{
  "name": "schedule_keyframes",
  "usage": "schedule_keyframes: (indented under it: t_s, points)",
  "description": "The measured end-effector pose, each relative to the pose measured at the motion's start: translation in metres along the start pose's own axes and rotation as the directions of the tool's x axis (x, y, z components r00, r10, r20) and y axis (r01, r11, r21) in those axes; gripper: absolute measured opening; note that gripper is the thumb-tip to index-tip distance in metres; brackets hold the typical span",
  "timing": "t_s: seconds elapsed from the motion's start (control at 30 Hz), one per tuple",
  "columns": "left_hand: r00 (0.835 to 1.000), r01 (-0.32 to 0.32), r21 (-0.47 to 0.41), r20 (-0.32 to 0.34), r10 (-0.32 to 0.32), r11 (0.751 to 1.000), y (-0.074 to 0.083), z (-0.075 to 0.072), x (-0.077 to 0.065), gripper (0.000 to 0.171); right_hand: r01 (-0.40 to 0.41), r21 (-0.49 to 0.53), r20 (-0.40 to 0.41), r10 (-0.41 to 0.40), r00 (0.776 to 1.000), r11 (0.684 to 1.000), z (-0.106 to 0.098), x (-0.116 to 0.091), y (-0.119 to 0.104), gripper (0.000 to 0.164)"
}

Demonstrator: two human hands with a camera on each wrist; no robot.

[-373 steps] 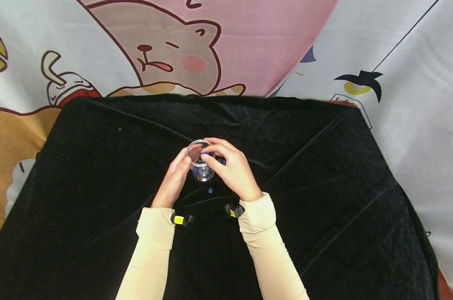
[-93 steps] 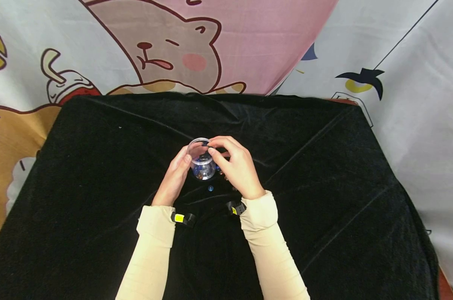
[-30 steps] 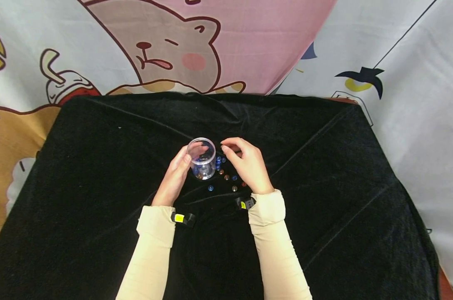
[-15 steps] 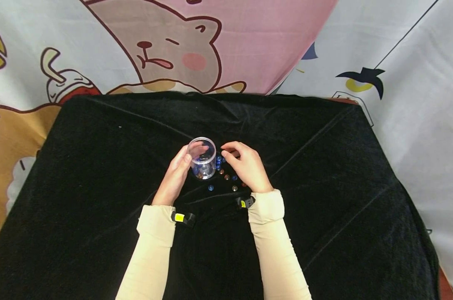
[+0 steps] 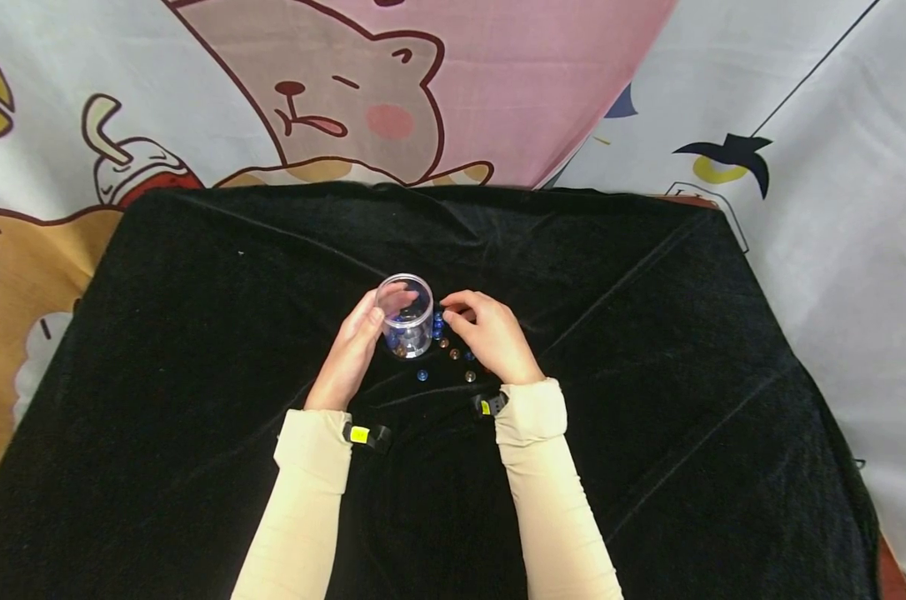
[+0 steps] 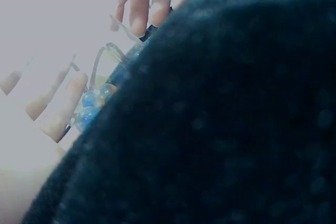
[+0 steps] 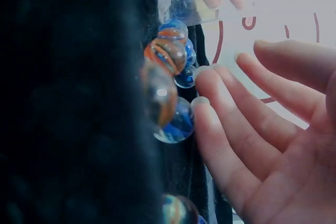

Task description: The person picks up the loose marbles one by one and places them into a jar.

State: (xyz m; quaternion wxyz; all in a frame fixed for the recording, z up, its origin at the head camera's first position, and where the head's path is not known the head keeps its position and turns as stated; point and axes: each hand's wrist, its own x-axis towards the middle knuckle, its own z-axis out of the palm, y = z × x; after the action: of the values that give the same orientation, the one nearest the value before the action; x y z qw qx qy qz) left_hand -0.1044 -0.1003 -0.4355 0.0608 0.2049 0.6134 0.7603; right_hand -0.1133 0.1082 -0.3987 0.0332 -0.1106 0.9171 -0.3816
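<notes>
My left hand (image 5: 353, 346) grips a clear round jar (image 5: 415, 318) from its left side, thumb near the rim. The jar stands on black cloth, open at the top, with several glass marbles (image 6: 86, 116) low inside. Just right of the jar, my right hand (image 5: 493, 333) reaches down with bent fingers, the thumb apart from them. A cluster of blue marbles (image 5: 438, 322) lies between its fingertips and the jar. In the right wrist view its fingertips come right up to the marbles, among them an orange-swirled marble (image 7: 167, 55) and a blue-swirled marble (image 7: 178, 121); nothing shows between thumb and fingers.
Toward the person lie a lone blue marble (image 5: 422, 375), a pale marble (image 5: 470, 377) and brownish marbles (image 5: 454, 354). Black velvet cloth (image 5: 220, 350) covers the table. A printed cartoon curtain (image 5: 498, 83) hangs behind its far edge.
Earlier my right hand held a blue marble over the jar's mouth. It has since withdrawn to the right, then lowered slightly toward the marbles on the cloth. My left hand and the jar stay put.
</notes>
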Motion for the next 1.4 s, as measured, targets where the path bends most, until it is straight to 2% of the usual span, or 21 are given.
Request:
schedule_keyframes:
  t_s: [0.2,0.43,0.53,0.77,0.93,1.07,1.4]
  points:
    - [1.000,0.011,0.003,0.000,-0.011,1.000,0.006,0.003,0.000,0.043,-0.011,-0.017,0.015,0.011,1.000,1.000,0.003,0.000,0.002,0.021]
    - [1.000,-0.012,0.001,0.012,0.012,1.000,0.016,0.006,-0.001,0.043,-0.001,-0.053,0.049,0.004,0.999,0.999,0.006,0.001,0.005,0.020]
    - [1.000,-0.004,0.008,0.004,0.004,1.000,0.011,0.004,-0.001,0.043,0.003,-0.060,0.054,0.000,0.999,0.998,0.007,0.001,0.005,0.020]
    - [1.000,0.010,0.009,0.009,-0.010,1.000,0.015,0.006,-0.001,0.039,0.036,-0.105,0.073,-0.028,0.997,0.994,0.010,0.001,0.007,0.021]
    - [1.000,0.016,0.006,0.000,-0.016,1.000,0.003,0.001,-0.001,0.042,0.046,-0.122,0.074,-0.037,0.997,0.991,0.010,0.000,0.006,0.021]
    - [1.000,0.023,0.010,-0.002,-0.023,1.000,0.002,0.001,0.000,0.042,0.042,-0.125,0.070,-0.034,0.997,0.991,0.011,-0.001,0.006,0.020]
    - [1.000,0.016,0.030,0.010,-0.016,0.999,0.022,0.008,-0.002,0.039,0.022,-0.135,0.070,-0.013,0.997,0.991,0.012,-0.001,0.005,0.017]
